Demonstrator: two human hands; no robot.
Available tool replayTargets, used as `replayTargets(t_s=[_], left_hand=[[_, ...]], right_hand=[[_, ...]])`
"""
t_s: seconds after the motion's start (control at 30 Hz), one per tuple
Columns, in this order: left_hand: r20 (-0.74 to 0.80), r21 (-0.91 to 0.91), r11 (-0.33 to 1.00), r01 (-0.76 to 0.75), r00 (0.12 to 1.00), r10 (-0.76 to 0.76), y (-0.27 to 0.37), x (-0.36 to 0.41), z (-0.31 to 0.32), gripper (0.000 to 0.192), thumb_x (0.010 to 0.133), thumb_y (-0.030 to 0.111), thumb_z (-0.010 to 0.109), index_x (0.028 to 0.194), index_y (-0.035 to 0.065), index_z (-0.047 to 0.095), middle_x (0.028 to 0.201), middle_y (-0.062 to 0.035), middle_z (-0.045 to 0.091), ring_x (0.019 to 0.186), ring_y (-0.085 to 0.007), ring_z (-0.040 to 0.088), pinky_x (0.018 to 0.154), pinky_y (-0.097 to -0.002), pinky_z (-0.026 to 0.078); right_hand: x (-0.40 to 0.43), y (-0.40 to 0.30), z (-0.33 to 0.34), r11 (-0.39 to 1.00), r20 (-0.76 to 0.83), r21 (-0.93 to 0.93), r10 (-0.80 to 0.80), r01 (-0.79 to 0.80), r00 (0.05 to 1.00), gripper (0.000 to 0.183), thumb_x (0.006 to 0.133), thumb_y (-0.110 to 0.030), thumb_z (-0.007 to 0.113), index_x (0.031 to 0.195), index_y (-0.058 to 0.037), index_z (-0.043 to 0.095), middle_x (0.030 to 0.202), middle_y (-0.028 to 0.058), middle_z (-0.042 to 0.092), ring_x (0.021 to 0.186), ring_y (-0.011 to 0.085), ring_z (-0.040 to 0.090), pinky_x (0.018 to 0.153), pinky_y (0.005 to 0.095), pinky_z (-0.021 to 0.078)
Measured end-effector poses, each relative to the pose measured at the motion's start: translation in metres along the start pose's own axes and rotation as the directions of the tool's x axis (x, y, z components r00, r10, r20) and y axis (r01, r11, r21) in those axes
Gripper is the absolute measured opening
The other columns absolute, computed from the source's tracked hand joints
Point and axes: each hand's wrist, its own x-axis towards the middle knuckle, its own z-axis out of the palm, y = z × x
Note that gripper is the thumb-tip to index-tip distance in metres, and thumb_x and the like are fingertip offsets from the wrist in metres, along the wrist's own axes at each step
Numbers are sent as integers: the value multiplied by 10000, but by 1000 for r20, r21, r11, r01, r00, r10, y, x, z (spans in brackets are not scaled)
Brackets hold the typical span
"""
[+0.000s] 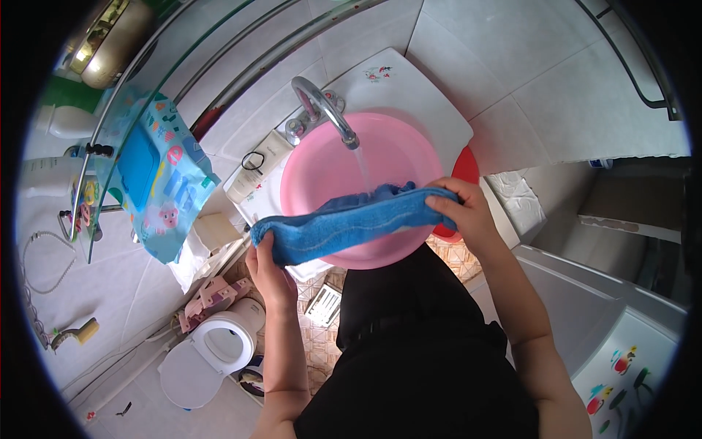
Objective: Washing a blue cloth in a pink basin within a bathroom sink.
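A blue towel (345, 230) is stretched between my two hands above a pink plastic basin (373, 258). My left hand (271, 271) grips its left end, thumb on top. At the other end, my right hand (460, 211) pinches the cloth near the basin's right rim. Water runs from the chrome faucet (329, 110) into the basin behind the towel. More dark blue cloth (378, 195) shows just beyond the towel's far edge, where the stream comes down; whether it is the same piece I cannot tell. The basin rests in a white washbasin (428, 88).
A cream tube (266, 162) with a black hair tie lies on the washbasin's left ledge. A glass shelf (131, 110) and a blue wipes pack (164, 181) stand out at left. Below left is a toilet (219, 345) with its lid raised. Something red (466, 164) is beside the washbasin.
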Motion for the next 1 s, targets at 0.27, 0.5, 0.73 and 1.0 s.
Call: replayTargets(t_s=[0.27, 0.5, 0.73, 1.0], left_hand=[[101, -52, 992, -117, 988, 121, 18, -33, 28, 186, 895, 113, 500, 930, -33, 609, 856, -61, 643, 780, -104, 581, 747, -232, 439], [458, 339, 787, -516, 821, 341, 4, -66, 38, 257, 819, 38, 529, 1062, -42, 560, 945, -111, 563, 860, -208, 517, 797, -313, 400], [693, 457, 286, -842, 538, 480, 10, -74, 32, 594, 665, 161, 635, 1209, -14, 471, 1229, -237, 399, 1098, -395, 401, 923, -494, 319], [338, 362, 699, -616, 786, 518, -35, -75, 26, 697, 822, 351, 620, 1345, -12, 335, 1326, -183, 383, 1244, -275, 372, 1031, -401, 312]], right_hand=[[-20, -4, 38, 999, 63, 29, 43, -45, 997, 264, 890, -191, 585, 1057, 13, 593, 891, 21, 599, 811, 82, 540, 724, 224, 441], [-10, -8, 97, 939, 291, 320, 27, -124, 956, 403, 935, -273, 529, 1204, 27, 506, 1085, 84, 547, 1011, 128, 510, 894, 266, 400], [-9, -52, 115, 963, 322, 59, -269, 264, 908, 575, 814, -268, 683, 1230, 19, 409, 1081, 130, 502, 995, 181, 500, 867, 318, 391], [-3, -51, 143, 891, 107, 294, -392, 347, 914, 222, 860, -4, 571, 1066, 3, 489, 918, 84, 521, 806, 140, 546, 723, 288, 430]])
